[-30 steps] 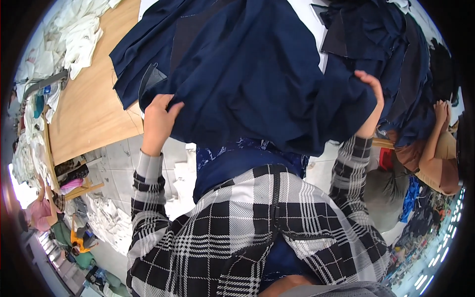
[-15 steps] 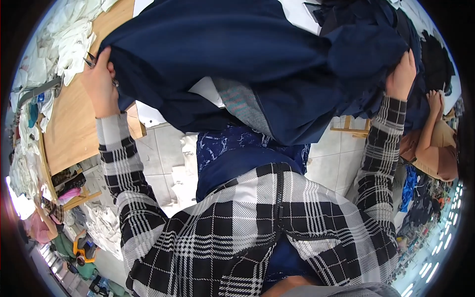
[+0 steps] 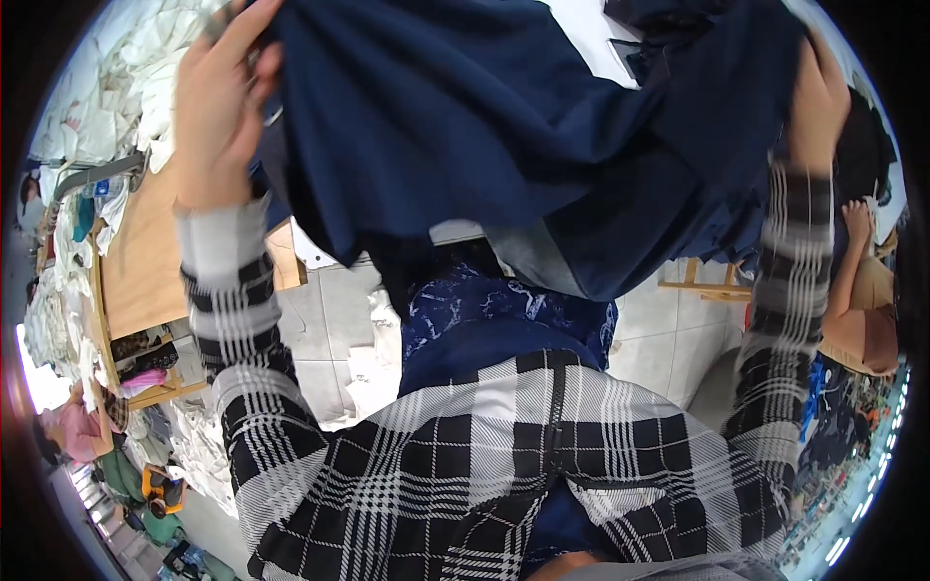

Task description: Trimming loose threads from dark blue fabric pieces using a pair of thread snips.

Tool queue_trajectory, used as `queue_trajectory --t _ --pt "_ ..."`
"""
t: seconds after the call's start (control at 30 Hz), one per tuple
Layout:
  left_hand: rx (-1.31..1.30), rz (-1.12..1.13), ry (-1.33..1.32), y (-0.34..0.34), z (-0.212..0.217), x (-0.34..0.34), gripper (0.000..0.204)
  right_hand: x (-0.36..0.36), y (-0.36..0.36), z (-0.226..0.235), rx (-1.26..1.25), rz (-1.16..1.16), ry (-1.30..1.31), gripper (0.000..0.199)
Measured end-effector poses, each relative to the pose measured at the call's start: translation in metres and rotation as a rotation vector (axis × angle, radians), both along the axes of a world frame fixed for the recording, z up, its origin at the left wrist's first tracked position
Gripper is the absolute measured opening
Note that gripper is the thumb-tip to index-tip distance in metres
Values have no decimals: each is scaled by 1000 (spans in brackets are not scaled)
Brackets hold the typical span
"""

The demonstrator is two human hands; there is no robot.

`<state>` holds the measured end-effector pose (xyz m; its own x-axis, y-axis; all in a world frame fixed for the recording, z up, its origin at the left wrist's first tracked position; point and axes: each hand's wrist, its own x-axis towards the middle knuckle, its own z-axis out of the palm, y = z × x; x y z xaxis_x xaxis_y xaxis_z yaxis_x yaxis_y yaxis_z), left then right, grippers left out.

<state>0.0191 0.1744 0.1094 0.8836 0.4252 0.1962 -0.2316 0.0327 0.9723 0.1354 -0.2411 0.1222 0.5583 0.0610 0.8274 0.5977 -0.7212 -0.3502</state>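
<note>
A large navy garment (image 3: 436, 126) hangs stretched between my two raised hands, its lower edge drooping in loose folds. My left hand (image 3: 218, 111), smeared by motion, grips its upper left corner with thumb and fingers. A dark, blurred bit shows by those fingertips and is too unclear to make out. My right hand (image 3: 819, 107) is closed on the garment's upper right side, with its fingertips partly behind the cloth. Beneath the near edge a grey inner panel (image 3: 538, 259) peeks out. The cloth covers much of the work surface beyond.
On the left stands a wooden table (image 3: 145, 261), with white cloth heaps (image 3: 77, 116) beside it. More dark cloth (image 3: 668, 19) lies at the far right. A co-worker's arm (image 3: 848, 257) is close on the right. Wooden legs (image 3: 712, 281) stand on the tiled floor.
Both hands have risen and moved farther away, lifting the garment's corners. The left hand has come slightly inward, the right outward. The snips tips seen by my left hand are no longer distinct.
</note>
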Motion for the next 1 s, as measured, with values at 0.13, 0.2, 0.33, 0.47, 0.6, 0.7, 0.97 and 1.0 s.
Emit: queue_trajectory --t 0.13,0.2,0.33,0.47,0.6,0.7,0.97,1.0 --pt "-68 -19 234 -35 -19 86 16 61 36 19 -205 289 -89 12" --pt "-231 -626 -8 -23 -47 99 15 31 84 -10 -247 436 20 14" --pt "273 -197 278 -53 -103 146 15 -24 117 -112 -653 752 142 19" --pt "434 -259 -297 -46 -127 133 40 -89 95 -145 -1033 454 587 49" --pt "867 -118 -188 -24 -106 54 25 -125 118 -132 -506 587 548 32" --pt "895 -202 189 -38 -124 -18 26 -132 131 -160 -232 646 568 12" --pt "864 124 319 -58 -192 -88 31 -124 160 -205 261 499 967 13" --pt "805 70 295 -69 -192 -95 26 -123 158 -205 258 501 954 15"
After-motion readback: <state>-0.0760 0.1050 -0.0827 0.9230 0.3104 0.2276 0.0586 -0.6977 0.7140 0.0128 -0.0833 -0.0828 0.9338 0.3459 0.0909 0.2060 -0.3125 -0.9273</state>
